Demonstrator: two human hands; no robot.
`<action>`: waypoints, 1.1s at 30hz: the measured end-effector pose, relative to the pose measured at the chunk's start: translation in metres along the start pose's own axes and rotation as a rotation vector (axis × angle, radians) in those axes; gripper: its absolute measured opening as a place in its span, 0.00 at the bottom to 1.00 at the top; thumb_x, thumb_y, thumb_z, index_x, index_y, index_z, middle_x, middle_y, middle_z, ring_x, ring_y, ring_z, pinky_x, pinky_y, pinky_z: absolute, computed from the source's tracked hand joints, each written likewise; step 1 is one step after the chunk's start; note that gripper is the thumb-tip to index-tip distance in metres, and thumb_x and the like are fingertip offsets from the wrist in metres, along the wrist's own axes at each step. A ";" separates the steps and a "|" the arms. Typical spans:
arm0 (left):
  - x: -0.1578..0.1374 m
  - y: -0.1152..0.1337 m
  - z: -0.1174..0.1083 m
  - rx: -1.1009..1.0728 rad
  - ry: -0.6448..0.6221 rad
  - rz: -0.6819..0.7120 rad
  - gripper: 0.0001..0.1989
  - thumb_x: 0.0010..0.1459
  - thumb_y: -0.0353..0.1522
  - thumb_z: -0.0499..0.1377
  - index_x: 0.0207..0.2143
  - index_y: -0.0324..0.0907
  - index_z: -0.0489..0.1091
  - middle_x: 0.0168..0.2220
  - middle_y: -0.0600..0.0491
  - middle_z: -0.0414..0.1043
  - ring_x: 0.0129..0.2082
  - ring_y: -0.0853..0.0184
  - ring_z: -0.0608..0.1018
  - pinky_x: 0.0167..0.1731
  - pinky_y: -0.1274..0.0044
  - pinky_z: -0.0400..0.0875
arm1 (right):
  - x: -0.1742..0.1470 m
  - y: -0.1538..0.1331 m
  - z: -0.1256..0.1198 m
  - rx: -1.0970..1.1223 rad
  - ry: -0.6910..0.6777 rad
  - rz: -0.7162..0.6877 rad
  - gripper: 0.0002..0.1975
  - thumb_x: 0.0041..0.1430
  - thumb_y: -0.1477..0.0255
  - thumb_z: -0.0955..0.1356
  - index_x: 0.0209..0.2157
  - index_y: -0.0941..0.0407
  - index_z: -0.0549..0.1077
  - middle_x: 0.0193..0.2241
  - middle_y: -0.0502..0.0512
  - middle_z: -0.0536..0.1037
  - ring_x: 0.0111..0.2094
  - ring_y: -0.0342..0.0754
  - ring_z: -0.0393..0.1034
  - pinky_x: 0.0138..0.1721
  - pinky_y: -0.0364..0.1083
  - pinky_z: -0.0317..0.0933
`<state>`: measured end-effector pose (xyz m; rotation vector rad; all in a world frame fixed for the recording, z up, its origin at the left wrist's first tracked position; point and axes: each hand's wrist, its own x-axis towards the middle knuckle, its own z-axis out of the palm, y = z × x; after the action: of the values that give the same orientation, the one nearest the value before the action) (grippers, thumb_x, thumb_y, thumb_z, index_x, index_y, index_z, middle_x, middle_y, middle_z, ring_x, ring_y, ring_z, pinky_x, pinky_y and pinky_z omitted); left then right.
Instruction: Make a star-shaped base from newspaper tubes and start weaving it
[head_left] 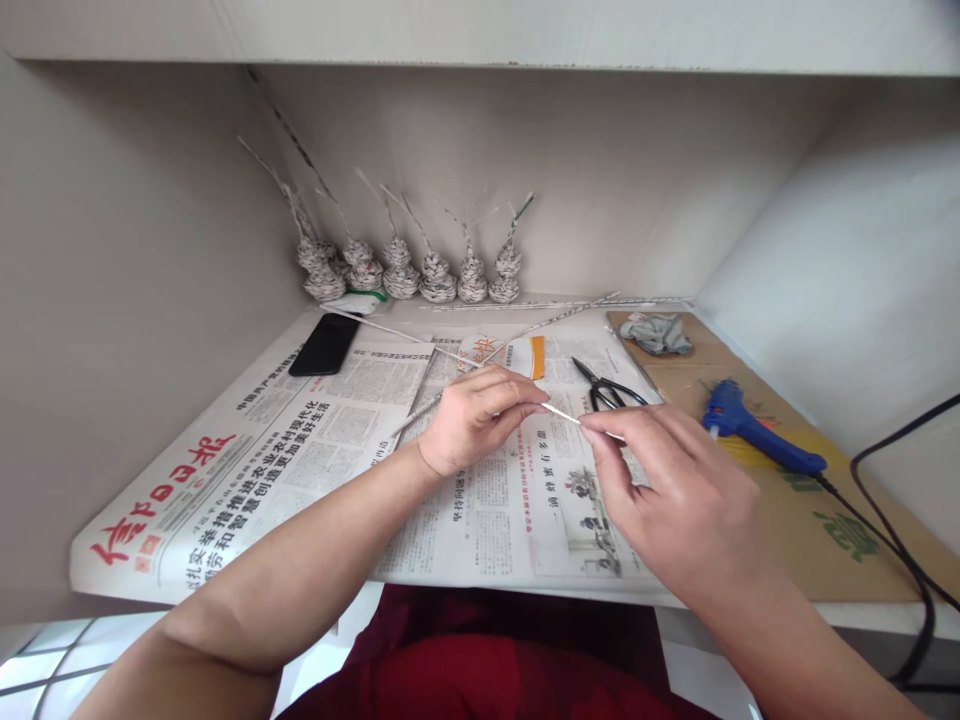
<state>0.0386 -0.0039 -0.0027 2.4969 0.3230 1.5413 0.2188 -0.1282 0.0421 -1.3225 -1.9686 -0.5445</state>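
Observation:
Between my two hands runs a thin rolled-paper stick [561, 412], pale where it shows. My left hand [484, 412] pinches it near the middle of the desk, and a greyish length of rolled paper [417, 415] pokes out behind that hand. My right hand [667, 480] grips the stick between thumb and forefinger, a short end showing past the fingertips. Newspaper [277, 470] lies flat beneath both hands. Just beyond my right hand rest black-handled scissors [606, 388], touching the paper.
Several gourd-shaped woven paper pieces [436, 278] stand along the back wall. More paper sticks [555, 322] lie before them. A black phone [324, 345] is at left. Cardboard [765, 500] at right carries a blue glue gun [761, 430] with a cord and a crumpled cloth [656, 333]. A shelf [480, 35] hangs overhead.

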 end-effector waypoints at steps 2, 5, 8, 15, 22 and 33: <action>0.000 0.000 0.000 0.001 -0.004 0.015 0.06 0.61 0.26 0.61 0.41 0.40 0.75 0.36 0.50 0.80 0.38 0.68 0.81 0.43 0.74 0.76 | 0.001 0.000 0.001 -0.002 0.001 0.002 0.04 0.60 0.79 0.69 0.37 0.57 0.74 0.30 0.52 0.78 0.34 0.47 0.72 0.40 0.46 0.64; 0.000 0.001 0.000 0.004 -0.009 0.027 0.06 0.61 0.26 0.61 0.41 0.39 0.75 0.36 0.50 0.80 0.38 0.68 0.81 0.42 0.74 0.76 | 0.001 0.000 0.004 -0.002 0.005 0.009 0.04 0.60 0.79 0.69 0.37 0.57 0.73 0.30 0.53 0.78 0.34 0.47 0.73 0.40 0.46 0.64; 0.000 0.002 0.001 0.011 -0.012 0.019 0.06 0.62 0.27 0.60 0.41 0.41 0.75 0.36 0.51 0.80 0.38 0.69 0.81 0.42 0.74 0.76 | 0.001 -0.001 0.006 0.002 0.015 0.020 0.03 0.60 0.79 0.69 0.36 0.58 0.73 0.30 0.53 0.78 0.34 0.47 0.72 0.40 0.46 0.64; -0.001 0.002 0.001 0.014 -0.011 0.035 0.06 0.61 0.26 0.60 0.41 0.41 0.75 0.36 0.51 0.80 0.38 0.68 0.81 0.42 0.74 0.76 | 0.002 -0.002 0.008 -0.005 0.035 0.012 0.03 0.59 0.80 0.69 0.36 0.58 0.74 0.29 0.53 0.77 0.33 0.47 0.72 0.38 0.45 0.64; -0.001 0.002 0.000 0.039 -0.040 0.036 0.06 0.62 0.26 0.59 0.41 0.41 0.75 0.37 0.52 0.80 0.38 0.68 0.80 0.43 0.74 0.76 | 0.002 -0.005 0.009 -0.017 0.025 0.009 0.02 0.60 0.79 0.69 0.35 0.58 0.74 0.28 0.53 0.78 0.32 0.48 0.73 0.38 0.46 0.65; -0.003 0.003 0.002 0.041 -0.060 0.007 0.06 0.63 0.28 0.59 0.42 0.42 0.74 0.37 0.52 0.80 0.40 0.69 0.81 0.44 0.75 0.76 | 0.000 -0.004 0.011 -0.015 0.010 0.030 0.03 0.61 0.78 0.68 0.35 0.56 0.73 0.29 0.53 0.79 0.33 0.48 0.73 0.38 0.46 0.66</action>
<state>0.0398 -0.0081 -0.0052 2.5723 0.3404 1.4741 0.2117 -0.1219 0.0345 -1.3534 -1.9377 -0.5510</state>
